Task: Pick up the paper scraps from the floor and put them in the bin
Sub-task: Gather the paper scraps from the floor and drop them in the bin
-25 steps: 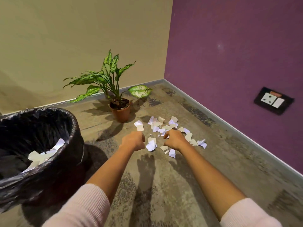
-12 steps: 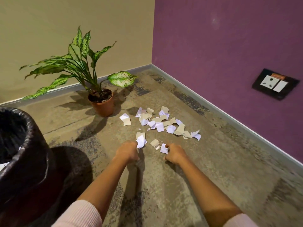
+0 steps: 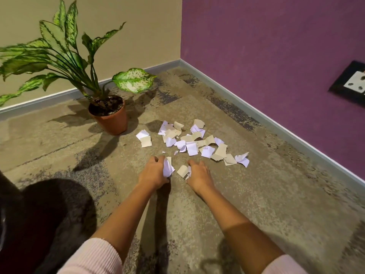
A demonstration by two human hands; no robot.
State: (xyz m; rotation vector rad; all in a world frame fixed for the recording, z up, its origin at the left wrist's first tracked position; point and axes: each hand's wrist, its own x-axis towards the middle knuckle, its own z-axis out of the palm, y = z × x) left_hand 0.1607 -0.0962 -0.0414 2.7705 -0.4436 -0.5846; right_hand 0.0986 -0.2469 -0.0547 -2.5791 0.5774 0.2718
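1. Shows pink sleeves (image 3: 92, 258) at the bottom edge; stretches both bare forearms forward over the mottled carpet floor (image 3: 256, 204).
2. Catches only a dark sliver of the bin (image 3: 6, 190) at the far left border, well apart from the paper.
3. Curls the left hand (image 3: 154, 173) round a crumpled white scrap (image 3: 167, 169) down at the floor; leaves paper poking out past the fingers.
4. Bends the right hand (image 3: 199, 175) just beside it, fingers hooked down; pinches a tan scrap (image 3: 182, 171) and a bit of white paper at the fingertips.
5. Spreads the pile of scraps (image 3: 197, 143), white and tan mixed, on the floor just beyond both hands; sets two scraps (image 3: 145, 138) slightly apart on its left.
6. Stands a terracotta pot (image 3: 110, 115) upright near those two; fans out a plant (image 3: 65, 56) with speckled green leaves.
7. Meets a beige wall (image 3: 138, 26) and a purple wall (image 3: 266, 56) at the far corner; carries a black socket plate (image 3: 351, 84) on the purple one, at the right edge.
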